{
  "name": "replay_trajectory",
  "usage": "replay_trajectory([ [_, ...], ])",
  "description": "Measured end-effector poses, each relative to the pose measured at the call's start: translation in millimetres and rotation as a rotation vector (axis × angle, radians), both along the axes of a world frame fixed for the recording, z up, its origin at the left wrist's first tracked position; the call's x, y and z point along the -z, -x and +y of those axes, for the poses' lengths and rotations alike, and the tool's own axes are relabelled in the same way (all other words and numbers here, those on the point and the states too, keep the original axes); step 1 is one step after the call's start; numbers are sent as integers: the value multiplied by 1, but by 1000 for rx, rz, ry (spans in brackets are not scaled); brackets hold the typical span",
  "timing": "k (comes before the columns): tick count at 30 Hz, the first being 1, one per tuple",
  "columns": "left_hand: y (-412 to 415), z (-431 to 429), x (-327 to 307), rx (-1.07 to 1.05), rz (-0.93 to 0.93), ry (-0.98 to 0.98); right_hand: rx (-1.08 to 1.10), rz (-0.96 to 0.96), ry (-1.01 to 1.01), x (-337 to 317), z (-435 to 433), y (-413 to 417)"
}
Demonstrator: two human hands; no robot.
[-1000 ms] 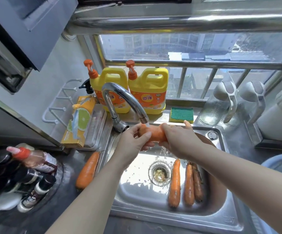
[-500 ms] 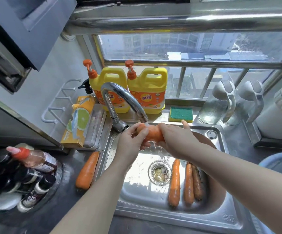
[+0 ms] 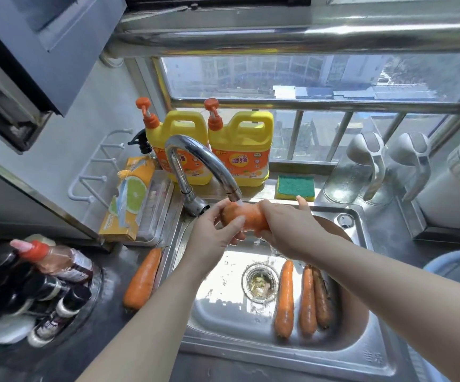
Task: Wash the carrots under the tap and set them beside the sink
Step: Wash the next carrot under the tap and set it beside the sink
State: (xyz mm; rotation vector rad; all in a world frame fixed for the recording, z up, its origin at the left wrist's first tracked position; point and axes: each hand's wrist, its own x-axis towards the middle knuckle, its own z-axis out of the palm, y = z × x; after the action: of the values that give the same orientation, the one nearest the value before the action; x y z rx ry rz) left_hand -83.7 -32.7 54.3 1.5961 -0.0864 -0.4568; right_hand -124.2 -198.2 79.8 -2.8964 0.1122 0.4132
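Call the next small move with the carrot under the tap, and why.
Probably roll the carrot in both hands so the tap stream reaches its underside: water lands only on top, with one carrot already beside the sink.

Both hands meet under the tap, where water runs onto 1 carrot. The left hand cups its thick end and the right hand wraps the other end. In the sink, 3 more carrots lie side by side right of the drain. Another carrot rests on the counter just left of the basin. Behind the tap stand 2 yellow detergent jugs and a green sponge.
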Motion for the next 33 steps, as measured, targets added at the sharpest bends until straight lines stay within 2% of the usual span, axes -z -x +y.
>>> replay_trajectory([
  [5, 2, -11, -1, -181, 25, -23, -24, -150, 102, 3, 8, 6],
  [9, 5, -18, -8, -227, 216, 37, -79, -349, 233, 11, 5, 10],
  [11, 4, -16, -11, -171, 291, 83, -85, -349, 251, 11, 1, 10],
  [16, 6, -7, -9, 80, 137, 34, -91, -258, 246, 9, -3, 9],
  [18, 7, -10, -10, 66, 127, 17, -85, -274, 221, 8, -4, 8],
  [22, 9, -22, -10, -128, 172, 8, -104, -427, 225, 11, -2, 8],
  [24, 10, -23, -9, -165, 153, -8, -102, -368, 215, 5, -1, 7],
  [28, 4, -12, -9, -115, 119, -4, -61, -86, 98, -4, -13, 1],
  [30, 4, -6, -9, -23, 112, 9, -63, -9, 28, -6, -23, -3],
  [33, 5, 4, -3, 176, -26, -124, -92, 38, -31, -5, -32, -5],
])
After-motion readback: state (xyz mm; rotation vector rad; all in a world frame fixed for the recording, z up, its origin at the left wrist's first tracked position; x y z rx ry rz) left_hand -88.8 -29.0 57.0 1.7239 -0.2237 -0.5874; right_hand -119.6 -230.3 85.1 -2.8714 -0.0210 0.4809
